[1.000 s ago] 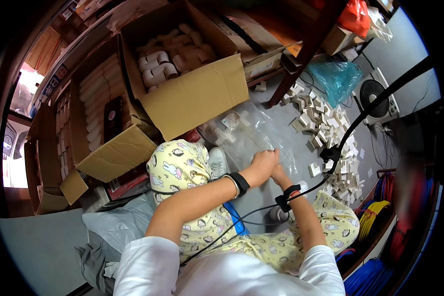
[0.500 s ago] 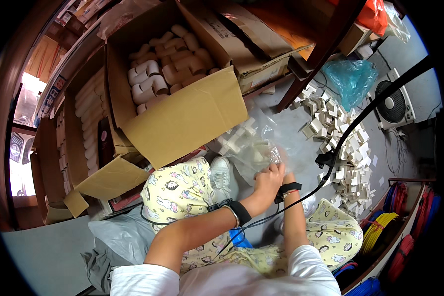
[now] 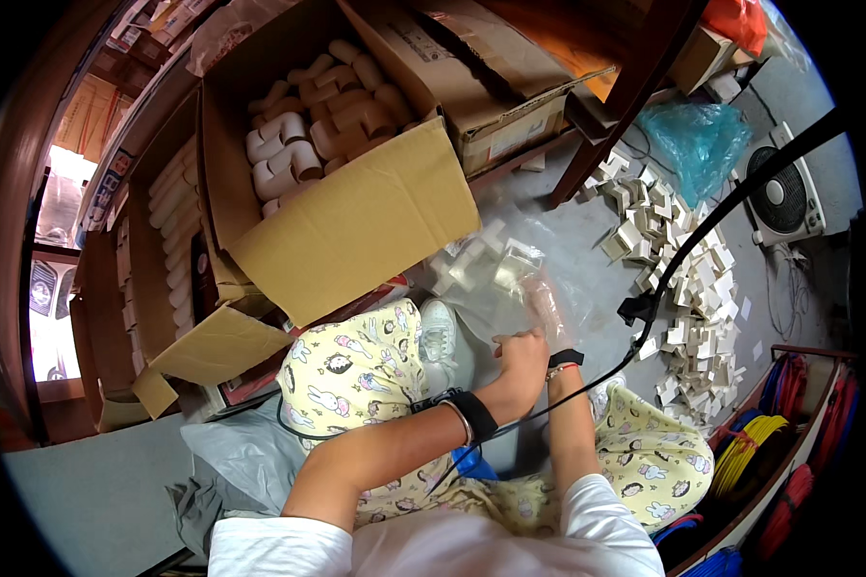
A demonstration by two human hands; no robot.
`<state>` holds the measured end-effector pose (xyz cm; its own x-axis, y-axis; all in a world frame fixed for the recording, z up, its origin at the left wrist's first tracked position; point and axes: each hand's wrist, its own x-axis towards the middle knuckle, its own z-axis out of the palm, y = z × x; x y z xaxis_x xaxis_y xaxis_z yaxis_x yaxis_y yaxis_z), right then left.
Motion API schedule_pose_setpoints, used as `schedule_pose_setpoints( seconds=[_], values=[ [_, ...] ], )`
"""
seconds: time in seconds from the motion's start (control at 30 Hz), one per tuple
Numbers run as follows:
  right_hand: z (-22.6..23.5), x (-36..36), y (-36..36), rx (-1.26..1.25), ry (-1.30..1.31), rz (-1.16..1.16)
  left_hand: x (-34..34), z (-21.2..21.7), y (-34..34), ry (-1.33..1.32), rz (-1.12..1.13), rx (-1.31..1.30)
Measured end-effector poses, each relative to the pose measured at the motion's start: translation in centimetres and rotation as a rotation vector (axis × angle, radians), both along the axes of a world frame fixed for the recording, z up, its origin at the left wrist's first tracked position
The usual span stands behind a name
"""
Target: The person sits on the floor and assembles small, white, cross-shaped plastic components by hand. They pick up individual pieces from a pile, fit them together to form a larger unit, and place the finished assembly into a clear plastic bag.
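Observation:
A clear plastic bag (image 3: 560, 274) lies on the floor between my feet, with several white angular plastic pieces (image 3: 486, 258) in its far end. My left hand (image 3: 522, 362) is closed, its fingers curled at the mouth of the bag and gripping its edge. Through the film shows my right hand (image 3: 543, 300), reaching inside the bag toward the pieces. The film and its glare blur those fingers, so whether they hold a piece cannot be made out. Right of the bag spreads a big loose pile of similar white pieces (image 3: 678, 279).
An open cardboard box (image 3: 356, 226) of white pipe elbows stands at upper left, its flap hanging toward me. More boxes of white tubes line the left. A teal plastic bag (image 3: 695, 144) and a fan (image 3: 784, 188) are at far right. Coiled cables (image 3: 746, 447) fill a right-hand rack.
My right hand has gone deeper into the bag, away from me. My left hand has shifted slightly nearer to me, staying at the bag's mouth. The whole view has shifted a little.

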<state>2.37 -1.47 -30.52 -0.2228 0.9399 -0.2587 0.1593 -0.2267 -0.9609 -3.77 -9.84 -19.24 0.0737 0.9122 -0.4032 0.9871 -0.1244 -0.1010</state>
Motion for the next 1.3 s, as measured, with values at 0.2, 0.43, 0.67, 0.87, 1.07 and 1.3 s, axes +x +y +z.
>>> schedule_pose_setpoints(
  seconds=[0.2,0.43,0.67,0.87,1.07,1.3],
  values=[
    [-5.6,-1.1,1.1,0.375,-0.294,-0.082,0.0,0.7,0.3,-0.034,0.021,0.140],
    [-4.1,1.8,-3.7,0.315,-0.429,-0.040,-1.3,0.5,2.5,-0.259,-0.168,0.476],
    [-3.9,3.5,-5.7,0.287,-0.461,-0.047,-0.5,-0.5,1.3,-0.438,-0.247,0.313],
    [-4.5,3.8,-5.7,0.291,-0.480,-0.041,-1.4,0.2,1.6,-0.470,-0.311,0.401],
    [-4.9,3.5,-4.9,0.305,-0.503,-0.040,-1.3,1.6,1.7,-0.504,-0.340,0.374],
    [-6.0,2.8,-2.6,0.341,-0.537,-0.034,-1.4,2.1,1.7,-0.438,-0.423,0.403]
  ],
)
